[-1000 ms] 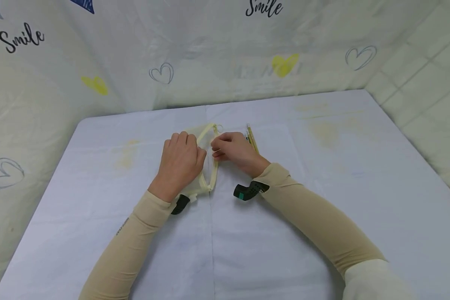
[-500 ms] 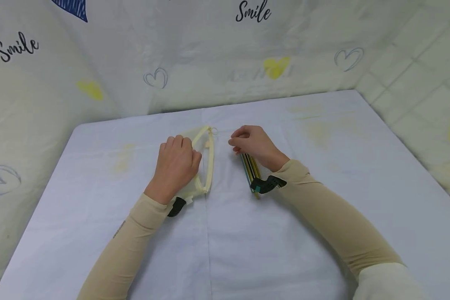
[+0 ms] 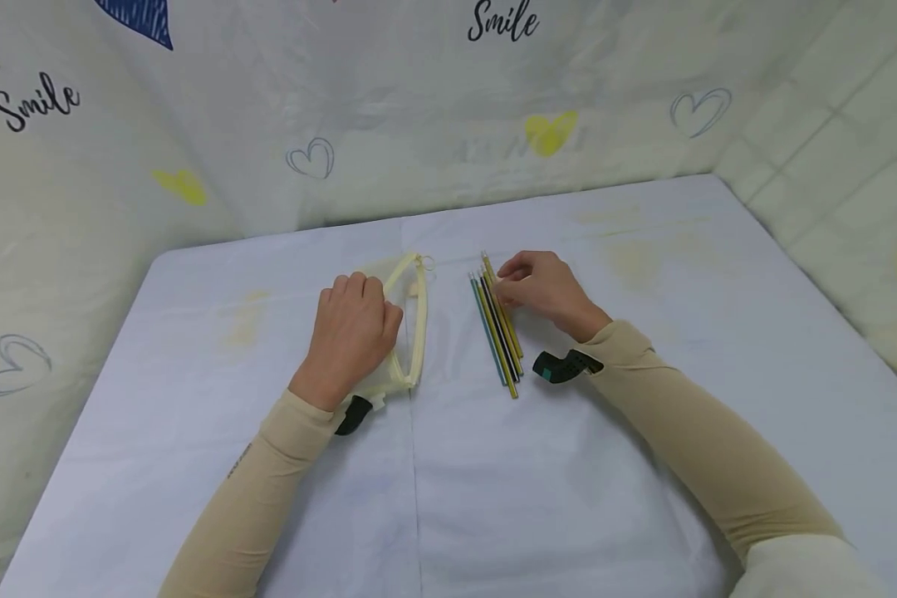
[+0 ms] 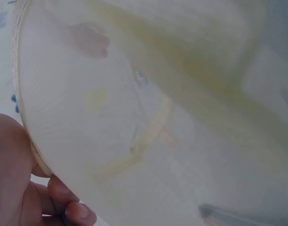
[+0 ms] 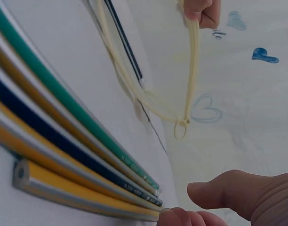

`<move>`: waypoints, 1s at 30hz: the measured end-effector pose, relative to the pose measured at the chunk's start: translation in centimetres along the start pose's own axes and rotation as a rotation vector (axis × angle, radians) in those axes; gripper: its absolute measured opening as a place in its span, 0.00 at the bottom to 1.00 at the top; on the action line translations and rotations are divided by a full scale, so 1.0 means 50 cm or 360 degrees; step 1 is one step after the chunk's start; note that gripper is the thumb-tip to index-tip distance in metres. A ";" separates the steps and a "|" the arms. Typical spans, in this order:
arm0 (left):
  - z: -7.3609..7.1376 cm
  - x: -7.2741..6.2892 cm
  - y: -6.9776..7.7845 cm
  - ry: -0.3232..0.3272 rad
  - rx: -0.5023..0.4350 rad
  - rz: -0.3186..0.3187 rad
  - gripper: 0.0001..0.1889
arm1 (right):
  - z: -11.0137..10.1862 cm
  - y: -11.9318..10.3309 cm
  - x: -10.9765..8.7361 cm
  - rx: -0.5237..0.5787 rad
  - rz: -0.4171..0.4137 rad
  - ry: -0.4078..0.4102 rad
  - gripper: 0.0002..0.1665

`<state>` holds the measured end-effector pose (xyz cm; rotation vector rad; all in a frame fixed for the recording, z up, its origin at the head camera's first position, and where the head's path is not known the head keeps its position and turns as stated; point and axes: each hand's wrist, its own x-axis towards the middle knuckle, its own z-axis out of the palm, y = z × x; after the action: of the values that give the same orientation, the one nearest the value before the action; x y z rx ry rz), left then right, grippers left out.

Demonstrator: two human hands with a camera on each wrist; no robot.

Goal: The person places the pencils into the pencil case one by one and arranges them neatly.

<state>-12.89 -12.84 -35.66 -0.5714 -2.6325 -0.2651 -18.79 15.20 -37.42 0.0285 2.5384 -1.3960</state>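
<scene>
My left hand (image 3: 355, 328) pinches the top edge of a translucent pouch (image 3: 376, 384) with a cream zipper edge, its mouth held apart towards the right. Through that mouth, the right wrist view shows a dark blue pencil (image 5: 124, 40) inside the pouch. Several pencils (image 3: 497, 328), green, yellow and dark blue, lie side by side on the table to the right of the pouch. Beside their far ends is my right hand (image 3: 541, 286), thumb and fingers apart with nothing between them. In the right wrist view its fingertips (image 5: 174, 217) are close to the pencil ends; contact is unclear.
A white cloth covers the table (image 3: 568, 482), which meets a printed backdrop (image 3: 404, 100) at the far edge. A small ring (image 3: 428, 262) hangs at the pouch's far corner. Dark wrist cameras (image 3: 566, 365) stick out under both wrists.
My right hand has moved from the pouch's mouth rightwards to the far ends of the pencils, uncovering them. My left hand keeps its hold on the pouch.
</scene>
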 end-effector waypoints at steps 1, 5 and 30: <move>0.000 0.000 0.000 0.0002 0.0002 0.0000 0.13 | -0.003 0.004 0.000 -0.0028 0.0003 0.0006 0.19; -0.001 -0.001 0.002 -0.0009 0.0000 -0.0005 0.13 | -0.012 0.015 0.001 -0.0125 0.0027 0.0028 0.20; 0.004 0.000 0.003 0.0000 -0.0015 0.0020 0.13 | -0.004 0.029 0.000 -0.0400 -0.0084 0.0033 0.21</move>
<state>-12.91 -12.62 -35.83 -0.5907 -2.6284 -0.2740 -18.63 16.16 -38.54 -0.0697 2.7301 -1.0888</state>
